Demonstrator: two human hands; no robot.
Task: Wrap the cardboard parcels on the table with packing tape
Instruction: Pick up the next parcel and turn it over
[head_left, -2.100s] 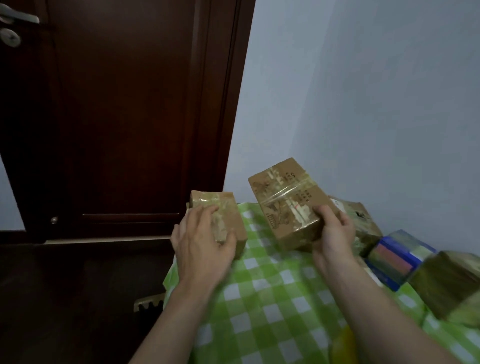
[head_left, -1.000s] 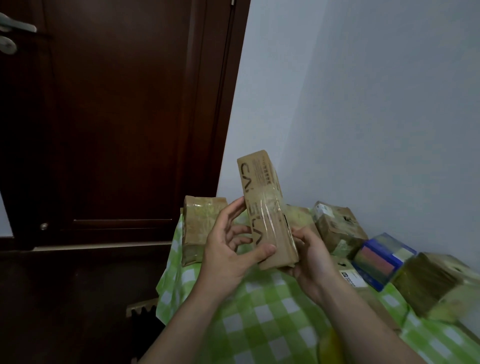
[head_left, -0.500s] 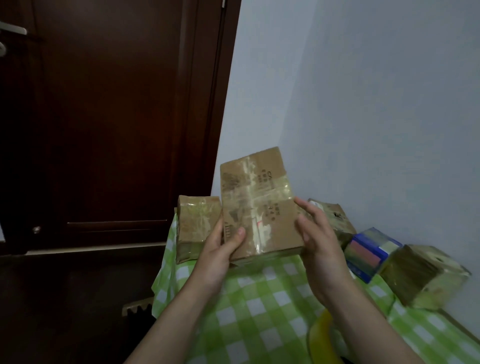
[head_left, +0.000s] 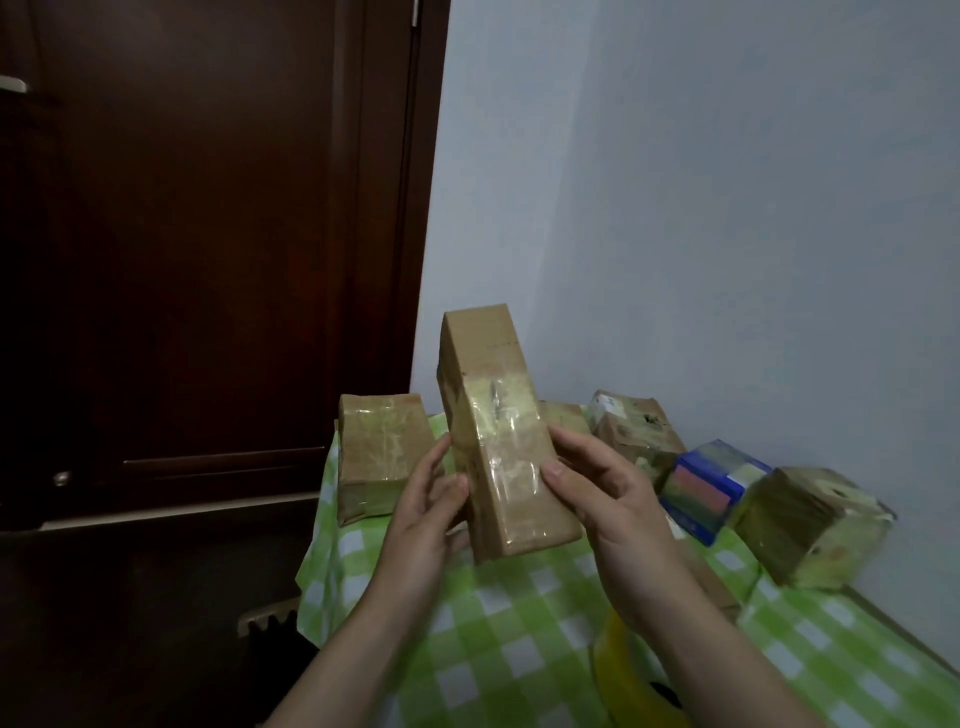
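I hold a brown cardboard parcel (head_left: 498, 431) tilted on end above the table, a band of shiny clear tape around its middle. My left hand (head_left: 423, 512) grips its left side, thumb on the front edge. My right hand (head_left: 597, 488) holds its right side, thumb pressed on the taped narrow face. A yellow roll of packing tape (head_left: 618, 670) lies on the green checked tablecloth (head_left: 519, 613), partly hidden by my right forearm.
A taped parcel (head_left: 382, 457) stands at the table's far left corner. Along the wall sit more taped parcels (head_left: 636, 428), a blue box (head_left: 711, 486) and a larger parcel (head_left: 810, 525). A dark wooden door (head_left: 208, 234) is left of the table.
I have turned the held parcel from its broad printed face to its narrow taped side. Both hands shifted their grip on it.
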